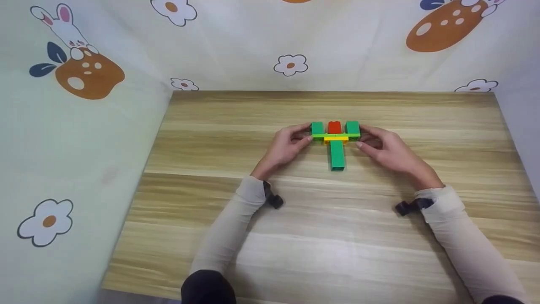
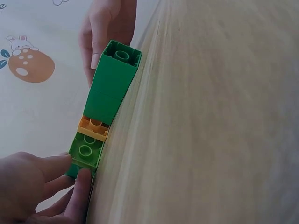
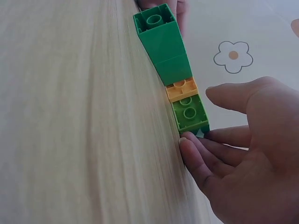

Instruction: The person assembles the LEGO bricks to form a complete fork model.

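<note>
A toy building-block model lies flat on the table. Its green stem (image 1: 337, 156) points toward me, below a yellow block (image 1: 346, 139) and a light green crosspiece (image 1: 315, 135). Beyond the crosspiece stand a green block (image 1: 317, 128) at the left, a red block (image 1: 334, 127) in the middle and another green block (image 1: 352, 127) at the right. My left hand (image 1: 287, 147) pinches the model's left end between thumb and finger. At the right end, fingertips of my right hand (image 1: 390, 152) touch the model, while its thumb (image 3: 229, 97) stands apart from the blocks.
The wood-grain table (image 1: 329, 236) meets a cloth backdrop (image 1: 236, 46) printed with flowers and rabbits at the back and left. Each wrist carries a small black camera, one at the left (image 1: 275, 200) and one at the right (image 1: 404, 207).
</note>
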The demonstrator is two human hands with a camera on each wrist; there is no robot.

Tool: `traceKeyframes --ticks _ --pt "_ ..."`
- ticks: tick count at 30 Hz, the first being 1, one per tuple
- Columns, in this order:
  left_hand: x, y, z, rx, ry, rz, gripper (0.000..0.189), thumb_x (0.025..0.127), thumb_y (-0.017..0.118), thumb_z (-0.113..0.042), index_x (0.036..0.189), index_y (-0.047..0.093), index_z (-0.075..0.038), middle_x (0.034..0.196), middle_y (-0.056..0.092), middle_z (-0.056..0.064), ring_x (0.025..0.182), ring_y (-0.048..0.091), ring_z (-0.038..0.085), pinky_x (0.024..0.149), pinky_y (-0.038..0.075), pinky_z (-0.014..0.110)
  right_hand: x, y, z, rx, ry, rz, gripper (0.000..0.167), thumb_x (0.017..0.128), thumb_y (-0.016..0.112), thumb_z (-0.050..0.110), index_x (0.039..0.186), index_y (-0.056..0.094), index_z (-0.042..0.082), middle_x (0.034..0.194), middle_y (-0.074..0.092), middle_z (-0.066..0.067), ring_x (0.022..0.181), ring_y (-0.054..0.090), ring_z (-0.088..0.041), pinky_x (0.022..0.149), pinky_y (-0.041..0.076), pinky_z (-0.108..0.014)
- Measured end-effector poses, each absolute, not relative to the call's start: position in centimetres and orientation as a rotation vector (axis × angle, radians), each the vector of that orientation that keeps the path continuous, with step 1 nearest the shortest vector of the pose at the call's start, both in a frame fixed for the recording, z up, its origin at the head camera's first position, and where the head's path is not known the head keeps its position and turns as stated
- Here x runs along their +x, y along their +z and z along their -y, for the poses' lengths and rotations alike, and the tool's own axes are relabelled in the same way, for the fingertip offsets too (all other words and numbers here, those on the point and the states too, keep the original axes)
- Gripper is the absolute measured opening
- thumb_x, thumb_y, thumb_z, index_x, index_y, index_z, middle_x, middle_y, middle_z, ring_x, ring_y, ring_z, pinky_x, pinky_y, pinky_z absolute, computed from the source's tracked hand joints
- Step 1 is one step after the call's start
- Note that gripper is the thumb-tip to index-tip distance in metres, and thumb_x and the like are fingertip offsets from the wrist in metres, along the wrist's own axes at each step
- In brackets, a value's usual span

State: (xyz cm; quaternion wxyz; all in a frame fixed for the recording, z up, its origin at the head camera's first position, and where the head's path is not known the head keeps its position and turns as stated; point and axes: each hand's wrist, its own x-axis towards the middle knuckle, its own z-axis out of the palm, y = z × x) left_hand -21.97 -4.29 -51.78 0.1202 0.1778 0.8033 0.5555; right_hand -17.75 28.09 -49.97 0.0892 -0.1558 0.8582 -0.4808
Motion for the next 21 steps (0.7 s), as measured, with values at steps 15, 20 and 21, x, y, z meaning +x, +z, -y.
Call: traceKeyframes --ticks 15,20,21 --pt "-21.90 -51.74 4.13 0.545 1.697 -2.260 0.053 0.106 0.069 -0.008 0.156 0.054 0.000 0.155 0.062 0.017 0.124 0.071 0.025 0.108 0.059 0.028 -17.74 -49.83 -27.99 -0.439 -1.407 -2.569 0.063 0.108 0.068 0.017 0.164 0.043 0.001 0.141 0.069 -0.021 0.123 0.071 -0.033 0.095 0.054 -0.008" --pt "-21.96 -51.87 4.18 0.538 1.702 -2.275 0.053 0.106 0.069 -0.009 0.156 0.054 0.000 0.154 0.063 0.018 0.126 0.071 0.027 0.109 0.059 0.029 -17.74 -49.83 -27.86 -0.450 -1.422 -2.563 0.064 0.107 0.070 0.019 0.164 0.043 0.002 0.143 0.069 -0.019 0.123 0.071 -0.031 0.096 0.054 -0.008" --pt "-21.96 -51.88 4.20 0.538 1.703 -2.277 0.053 0.106 0.069 -0.009 0.156 0.054 0.000 0.154 0.063 0.018 0.126 0.071 0.027 0.109 0.059 0.029 -17.75 -49.83 -27.85 -0.454 -1.424 -2.563 0.064 0.107 0.070 0.019 0.164 0.044 0.003 0.143 0.069 -0.019 0.122 0.071 -0.031 0.096 0.054 -0.008"
